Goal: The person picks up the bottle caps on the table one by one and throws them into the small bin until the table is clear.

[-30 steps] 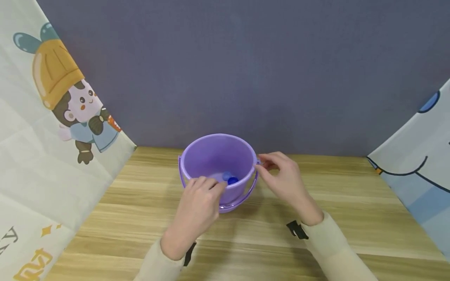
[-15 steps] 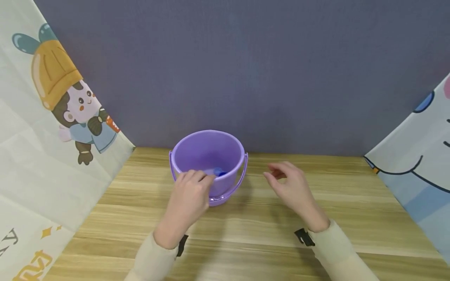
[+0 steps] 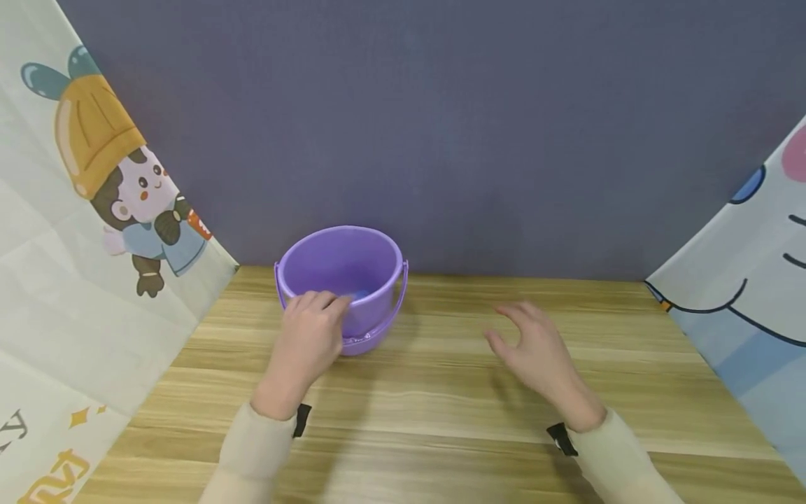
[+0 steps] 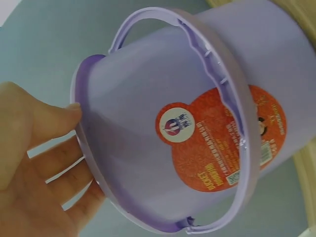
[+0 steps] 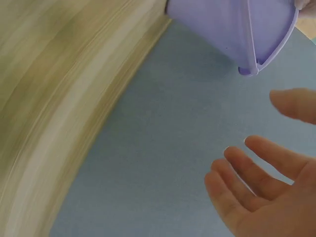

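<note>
A purple plastic bucket stands left of the middle, near the dark backdrop. My left hand grips its near rim; in the left wrist view the thumb lies on the outer side and the other fingers reach over the rim. The bucket's handle hangs down in front of a red label. Inside, a small blue thing shows just over the rim, mostly hidden. To the right of the bucket, my right hand hovers over the table with fingers spread and nothing held.
The wood-patterned table runs back to a dark grey-blue backdrop. White printed sheets flank it, with a cartoon figure on the left one and a blue-and-white drawing on the right one.
My left hand has moved the bucket to the left and slightly back. The right hand has come away from the bucket's right side, and its fingers have spread apart.
</note>
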Tool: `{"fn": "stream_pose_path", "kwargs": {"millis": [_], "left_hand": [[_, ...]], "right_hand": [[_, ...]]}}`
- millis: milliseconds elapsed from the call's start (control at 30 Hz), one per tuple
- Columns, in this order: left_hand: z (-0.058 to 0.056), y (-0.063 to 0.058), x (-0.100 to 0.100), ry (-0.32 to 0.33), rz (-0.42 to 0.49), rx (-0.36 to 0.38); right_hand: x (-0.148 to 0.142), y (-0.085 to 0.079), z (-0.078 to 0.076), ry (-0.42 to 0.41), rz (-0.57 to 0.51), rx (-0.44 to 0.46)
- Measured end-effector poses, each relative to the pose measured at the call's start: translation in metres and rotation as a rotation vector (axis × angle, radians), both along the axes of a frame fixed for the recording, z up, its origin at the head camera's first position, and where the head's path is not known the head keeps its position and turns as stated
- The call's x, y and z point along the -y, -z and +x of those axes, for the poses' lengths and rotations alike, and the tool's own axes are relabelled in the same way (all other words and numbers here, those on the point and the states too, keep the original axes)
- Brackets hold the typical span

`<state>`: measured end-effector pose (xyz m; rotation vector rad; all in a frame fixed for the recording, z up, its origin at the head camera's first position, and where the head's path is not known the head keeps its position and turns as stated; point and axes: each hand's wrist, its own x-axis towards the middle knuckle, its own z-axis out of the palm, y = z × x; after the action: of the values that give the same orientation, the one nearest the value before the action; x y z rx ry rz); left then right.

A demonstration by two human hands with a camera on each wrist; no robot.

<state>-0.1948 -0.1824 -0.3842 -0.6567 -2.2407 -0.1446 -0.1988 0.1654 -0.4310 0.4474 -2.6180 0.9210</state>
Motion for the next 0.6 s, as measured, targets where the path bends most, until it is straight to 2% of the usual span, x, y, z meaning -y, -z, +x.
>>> {"fn": "stream_pose_path", "kwargs": {"millis": [167, 333, 467, 600], "left_hand": [[-0.009, 0.004, 0.011, -0.012, 0.019, -0.044], [-0.014, 0.009, 0.012, -0.059, 0.002, -0.107], [-0.008, 0.013, 0.001, -0.081, 0.009, -0.112], [0.006, 0.015, -0.018, -0.028, 0.084, -0.058]], "right_hand": [[-0.003, 0.004, 0.002, -0.012, 0.07, -0.015], [-0.006, 0.007, 0.004, -0.03, 0.152, -0.001], [-0.007, 0.009, 0.007, -0.038, 0.202, 0.052], [-0.007, 0.01, 0.01, -0.049, 0.22, 0.103]]}}
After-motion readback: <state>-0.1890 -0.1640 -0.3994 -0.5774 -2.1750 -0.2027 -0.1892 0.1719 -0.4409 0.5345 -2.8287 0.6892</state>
